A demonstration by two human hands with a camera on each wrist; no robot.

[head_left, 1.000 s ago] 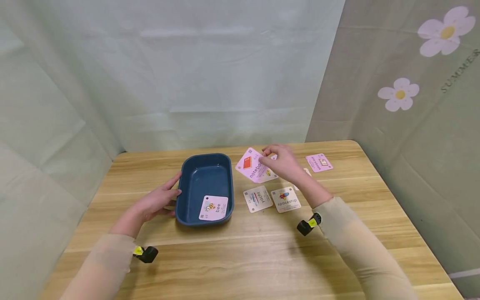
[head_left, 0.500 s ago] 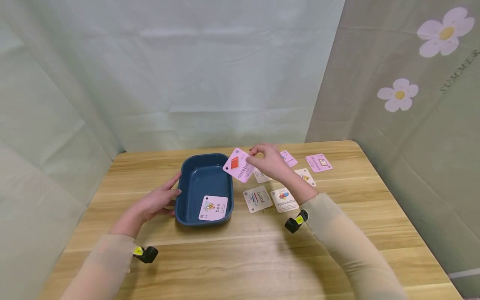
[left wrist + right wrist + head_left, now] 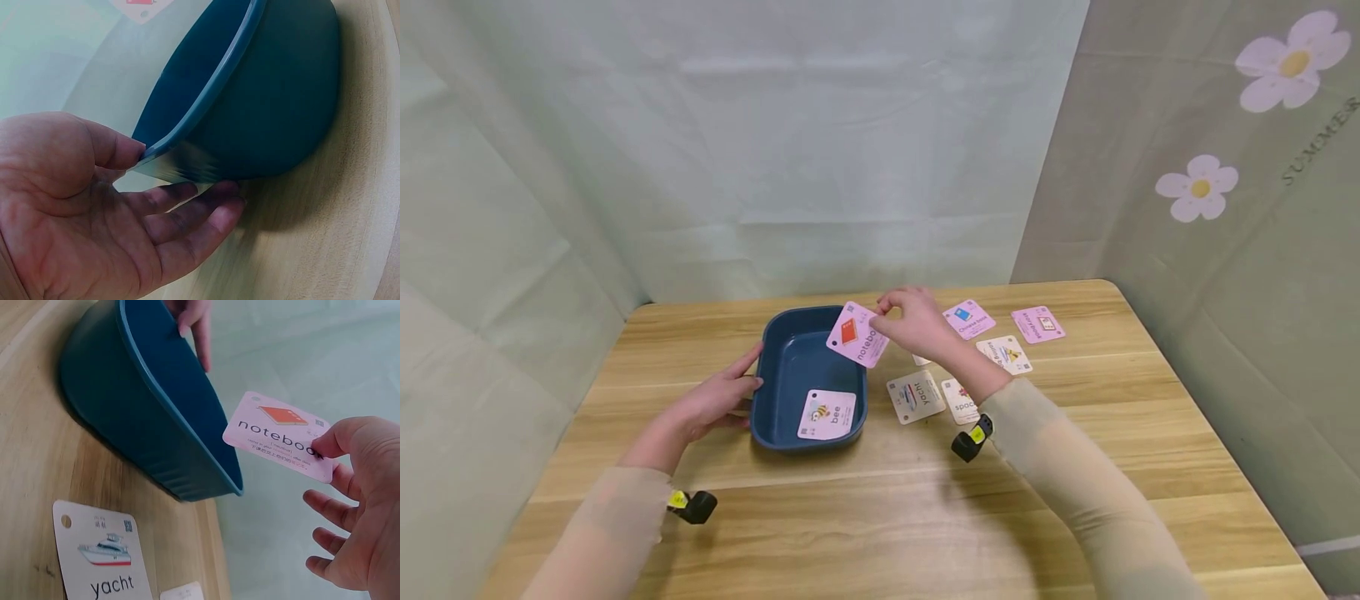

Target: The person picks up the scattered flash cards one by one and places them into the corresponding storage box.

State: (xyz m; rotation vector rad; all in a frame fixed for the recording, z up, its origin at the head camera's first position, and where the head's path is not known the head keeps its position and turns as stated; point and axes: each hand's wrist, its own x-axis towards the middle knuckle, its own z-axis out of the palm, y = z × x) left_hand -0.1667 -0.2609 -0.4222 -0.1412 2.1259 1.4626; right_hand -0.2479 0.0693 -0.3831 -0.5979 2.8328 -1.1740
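My left hand (image 3: 721, 402) touches the near-left side of a deep blue plastic bin (image 3: 757, 417). In the left wrist view its thumb (image 3: 119, 147) meets the rim and its fingers lie along the outer wall. My right hand (image 3: 913, 323) pinches a pink notebook flash card (image 3: 854, 335) by one corner between thumb and forefinger. The card is tilted above the bin's right rim. In the right wrist view the other fingers are spread away from the card (image 3: 275, 434). Inside the bin lies a bee card (image 3: 827, 415).
On the table to the bin's right lie a yacht card (image 3: 916, 397), a Chinese book card (image 3: 968, 319), a storybook card (image 3: 1038, 324) and several others. The right forearm partly covers the spaceship card (image 3: 958, 403). A fabric backdrop (image 3: 820, 150) rises behind the table.
My right hand has carried the notebook card leftward from over the loose cards to the bin's right rim, uncovering the Chinese book card. The left hand and bin have stayed put.
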